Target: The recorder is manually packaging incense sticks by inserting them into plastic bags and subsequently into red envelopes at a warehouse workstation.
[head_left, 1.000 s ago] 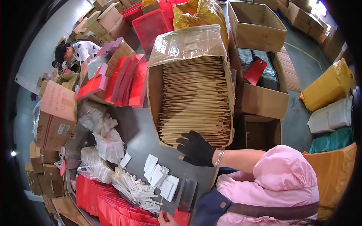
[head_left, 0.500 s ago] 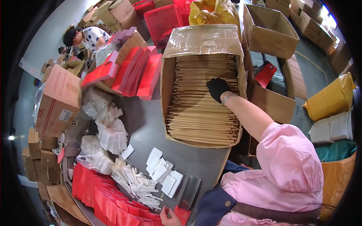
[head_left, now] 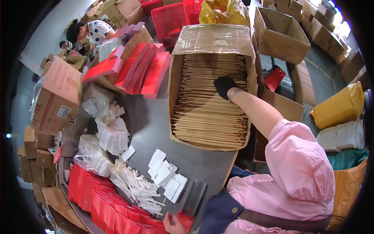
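My right hand, in a black glove, reaches into an open cardboard carton and rests on the layer of thin wooden sticks inside. Its fingers look curled inward; anything within them is hidden. At the lower edge my bare left hand is partly cut off, its fingers bent against a red packet, which it appears to hold. A dark shallow tray lies just beyond that hand. Left of it are a row of red packets and a heap of narrow white paper strips.
White folded papers and clear plastic bags lie on the grey table. Red stacks lean behind. A printed carton stands left, an open carton right. Another person bends over at the far left.
My view has shifted slightly. The right glove has tipped downward onto the sticks. The red packet by my left hand has changed shape a little, and the other person's head has moved.
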A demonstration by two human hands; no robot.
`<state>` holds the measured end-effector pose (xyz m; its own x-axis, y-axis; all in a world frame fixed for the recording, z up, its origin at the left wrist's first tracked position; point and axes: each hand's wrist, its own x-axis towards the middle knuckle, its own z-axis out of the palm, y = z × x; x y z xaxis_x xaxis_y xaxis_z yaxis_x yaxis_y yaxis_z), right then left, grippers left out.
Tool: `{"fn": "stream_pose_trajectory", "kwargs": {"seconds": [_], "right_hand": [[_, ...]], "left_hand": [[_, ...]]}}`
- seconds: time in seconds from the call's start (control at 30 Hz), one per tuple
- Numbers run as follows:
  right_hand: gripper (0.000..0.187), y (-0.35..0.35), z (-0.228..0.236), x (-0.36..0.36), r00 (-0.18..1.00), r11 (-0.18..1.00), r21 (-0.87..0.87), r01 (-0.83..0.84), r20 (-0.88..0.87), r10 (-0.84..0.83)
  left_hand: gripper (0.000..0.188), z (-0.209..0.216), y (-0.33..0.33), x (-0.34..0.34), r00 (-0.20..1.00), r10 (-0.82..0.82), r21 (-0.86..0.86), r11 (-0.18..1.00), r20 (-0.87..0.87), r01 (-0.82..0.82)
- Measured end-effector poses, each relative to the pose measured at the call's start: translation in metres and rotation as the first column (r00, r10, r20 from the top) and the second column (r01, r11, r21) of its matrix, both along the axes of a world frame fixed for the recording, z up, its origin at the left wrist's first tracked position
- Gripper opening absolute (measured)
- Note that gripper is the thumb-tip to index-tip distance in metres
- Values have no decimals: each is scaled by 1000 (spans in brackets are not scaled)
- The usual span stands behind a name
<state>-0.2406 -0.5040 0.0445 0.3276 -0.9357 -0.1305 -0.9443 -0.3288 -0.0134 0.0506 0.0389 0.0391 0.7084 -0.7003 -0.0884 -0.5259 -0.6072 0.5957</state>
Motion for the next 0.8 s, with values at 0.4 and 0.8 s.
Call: {"fn": "stream_pose_trajectory", "kwargs": {"seconds": [0.4, 0.8], "right_hand": [[20, 4, 0, -4, 1000, 1000, 18, -6, 2, 5], [20, 6, 0, 0, 999, 999, -19, -37, 17, 38]], "left_hand": [[33, 5, -6, -3, 997, 70, 65, 996, -33, -68], [31, -1, -4, -6, 993, 79, -92, 992, -84, -86]]}}
